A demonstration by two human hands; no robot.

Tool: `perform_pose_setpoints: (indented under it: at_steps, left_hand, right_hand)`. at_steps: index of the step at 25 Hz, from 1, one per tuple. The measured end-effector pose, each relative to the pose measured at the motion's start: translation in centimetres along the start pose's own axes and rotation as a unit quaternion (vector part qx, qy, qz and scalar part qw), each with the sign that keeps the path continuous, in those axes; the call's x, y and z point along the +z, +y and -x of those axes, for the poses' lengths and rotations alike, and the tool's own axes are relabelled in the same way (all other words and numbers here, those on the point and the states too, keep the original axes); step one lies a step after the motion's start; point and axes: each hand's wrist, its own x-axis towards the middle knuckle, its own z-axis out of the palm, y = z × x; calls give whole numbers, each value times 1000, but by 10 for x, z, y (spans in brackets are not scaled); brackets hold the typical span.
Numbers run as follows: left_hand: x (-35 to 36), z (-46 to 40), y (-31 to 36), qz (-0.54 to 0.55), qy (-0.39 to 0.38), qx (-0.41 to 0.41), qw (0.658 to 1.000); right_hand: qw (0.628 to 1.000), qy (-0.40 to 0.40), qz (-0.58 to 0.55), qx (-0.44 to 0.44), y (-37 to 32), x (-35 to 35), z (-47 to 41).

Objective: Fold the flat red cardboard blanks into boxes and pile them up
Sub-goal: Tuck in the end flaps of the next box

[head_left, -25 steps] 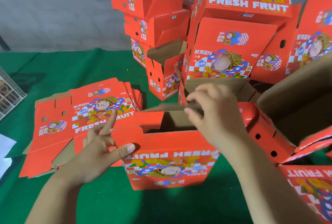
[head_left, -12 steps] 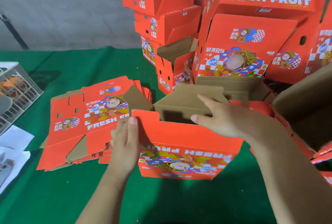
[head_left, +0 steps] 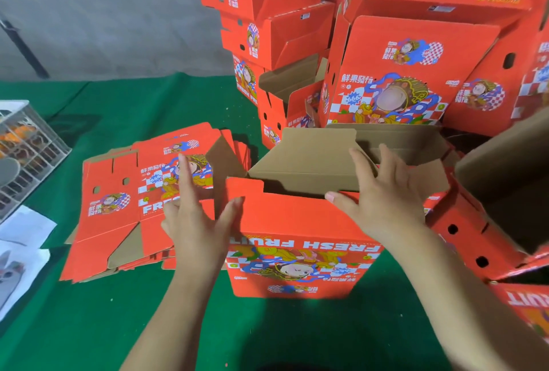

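Observation:
A half-folded red box [head_left: 297,251] printed FRESH FRUIT stands on the green cloth in front of me, its brown flaps up and its top unclosed. My left hand [head_left: 196,222] is at the box's left edge with straight fingers, thumb against the near red panel. My right hand [head_left: 383,195] lies on the box's top right, fingers spread over the brown inner flap, thumb on the near panel's rim. A stack of flat red blanks [head_left: 118,207] lies to the left. Folded boxes are piled behind [head_left: 267,31] and at the right [head_left: 416,73].
A white wire crate [head_left: 26,156] with orange contents stands at the left edge. White papers [head_left: 20,240] lie below it. More red boxes [head_left: 475,245] crowd the right side, one with a large brown flap sticking up. Grey wall behind.
The box has been stood up more squarely and its far brown flap has risen. My left hand shifted from the box's top corner to its left side. My right hand slid rightward along the top.

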Motion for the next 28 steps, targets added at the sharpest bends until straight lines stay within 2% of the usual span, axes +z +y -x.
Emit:
perform_pose_setpoints:
  at_steps: [2, 3, 5, 7, 12, 14, 16, 19, 20, 22, 24, 25, 26, 28]
  left_hand:
    - [4, -6, -1, 176, 3, -111, 978]
    - [4, -7, -2, 178, 2, -104, 979]
    - [2, -7, -5, 20, 7, 54, 998]
    - [1, -11, -6, -22, -27, 153, 988]
    - [4, -21, 6, 9, -163, 191, 968]
    - [11, -18, 13, -51, -184, 208, 959]
    - [12, -18, 12, -112, -209, 260, 936]
    - [9, -26, 16, -201, -312, 279, 886]
    - [15, -31, 21, -229, -326, 275, 875]
    - [35, -40, 31, -254, -313, 280, 872]
    - [51, -41, 36, -255, -285, 267, 885]
    - [57, -43, 34, -259, -279, 245, 892]
    - [60, -44, 31, -265, -277, 221, 897]
    - [66, -41, 25, -280, -250, 187, 908]
  right_hand:
    - [999, -42, 18, -12, -2, 9, 1]
    - [997, -65, 32, -18, -4, 13, 2]
    - [994, -100, 45, -14, -6, 13, 4]
    - [993, -109, 50, -13, -4, 10, 7]
    - [998, 10, 52, -28, 0, 6, 26]
    - [998, 35, 38, -46, 1, 8, 34]
    - [996, 41, 40, -70, 3, 9, 37]
    - [995, 26, 47, -85, 5, 10, 37]
    - [994, 48, 35, -92, 4, 11, 38]
    - [983, 169, -19, -70, 1, 13, 42]
    - [949, 297, -96, 44, 4, 16, 49]
    - [939, 304, -139, 85, 8, 18, 52]
    - [938, 277, -189, 88, 10, 22, 55]
    - [938, 192, -288, 18, 14, 35, 60]
